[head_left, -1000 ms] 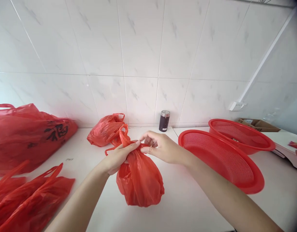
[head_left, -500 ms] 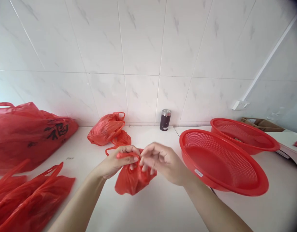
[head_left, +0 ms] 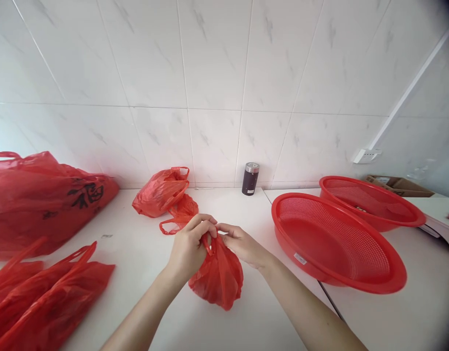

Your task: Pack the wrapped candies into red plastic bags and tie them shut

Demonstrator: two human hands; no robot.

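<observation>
Small red plastic bag (head_left: 219, 275) is resting on the white counter (head_left: 246, 321); left hand (head_left: 189, 246) and right hand (head_left: 242, 243) are pinching its neck, red mesh basin (head_left: 337, 243) sitting at three o'clock.

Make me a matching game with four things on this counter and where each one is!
Things:
1. small red bag
2. dark canister
3. big printed bag
4. red baskets

Places:
A. far left of the counter
B. right side of the counter
C. pinched at its top by the left hand and right hand
D. against the tiled wall

Pairs: 1-C, 2-D, 3-A, 4-B
</observation>
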